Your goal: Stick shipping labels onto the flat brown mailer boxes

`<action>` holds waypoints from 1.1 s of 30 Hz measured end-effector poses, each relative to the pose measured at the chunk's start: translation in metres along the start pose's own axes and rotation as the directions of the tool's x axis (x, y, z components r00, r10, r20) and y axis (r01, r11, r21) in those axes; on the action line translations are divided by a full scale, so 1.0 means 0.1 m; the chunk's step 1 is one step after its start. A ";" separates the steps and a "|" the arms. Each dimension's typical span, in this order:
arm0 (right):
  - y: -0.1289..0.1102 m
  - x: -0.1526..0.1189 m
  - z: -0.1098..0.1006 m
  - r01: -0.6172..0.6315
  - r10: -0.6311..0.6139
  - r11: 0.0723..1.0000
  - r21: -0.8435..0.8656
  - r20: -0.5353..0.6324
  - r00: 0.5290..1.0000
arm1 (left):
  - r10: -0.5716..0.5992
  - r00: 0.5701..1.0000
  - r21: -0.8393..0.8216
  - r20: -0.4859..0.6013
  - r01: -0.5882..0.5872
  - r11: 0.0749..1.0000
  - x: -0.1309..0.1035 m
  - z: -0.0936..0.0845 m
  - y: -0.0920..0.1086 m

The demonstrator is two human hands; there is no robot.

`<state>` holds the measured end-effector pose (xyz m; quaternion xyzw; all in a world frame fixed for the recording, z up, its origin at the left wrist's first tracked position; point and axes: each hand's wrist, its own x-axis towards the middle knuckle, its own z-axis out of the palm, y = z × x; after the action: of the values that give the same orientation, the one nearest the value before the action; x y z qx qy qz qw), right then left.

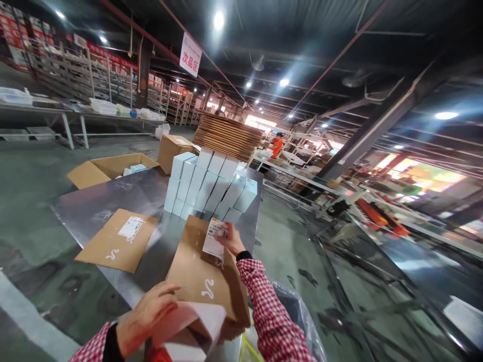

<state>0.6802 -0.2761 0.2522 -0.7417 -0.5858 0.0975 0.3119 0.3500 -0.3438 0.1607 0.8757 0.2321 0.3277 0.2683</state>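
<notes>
On the metal table in front of me lies a stack of flat brown cardboard with a white handwritten mark. My right hand has its fingers pressed on a printed white label near the far end of the top sheet. Close to the near left edge, my left hand is over a blurred pinkish-white sheet; what its fingers hold, if anything, is unclear. Another flat cardboard piece with a label lies to the left. Light blue boxes stand in rows beyond the stack.
Behind the blue boxes rises a tall pile of folded cardboard. An open carton sits at the table's far left edge. A plastic-lined bin stands by my right arm. A person in orange is in the distance.
</notes>
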 end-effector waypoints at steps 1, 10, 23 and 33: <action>0.01 0.01 0.06 -0.004 0.009 0.992 -0.125 0.038 0.999 | -0.006 1.000 -0.024 0.018 0.006 1.000 0.02 0.05 -0.02; -0.03 -0.09 0.38 0.068 -0.027 0.849 -0.524 0.085 0.996 | -0.153 0.987 -0.142 0.057 0.160 0.977 -0.01 0.22 -0.15; 0.56 -0.39 -0.08 -0.388 0.395 0.883 -0.263 -0.027 0.918 | -0.285 0.953 -0.015 0.105 0.288 0.957 -0.11 0.12 -0.04; 0.33 -0.87 -0.23 -0.260 0.315 0.810 0.525 -0.016 0.949 | -0.344 0.939 -0.101 -0.017 0.340 0.935 -0.20 0.17 -0.04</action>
<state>0.6923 -0.3690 0.2318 -0.7145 -0.4023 0.2591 0.5103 0.3476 -0.3583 0.1383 0.8022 0.3693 0.3018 0.3591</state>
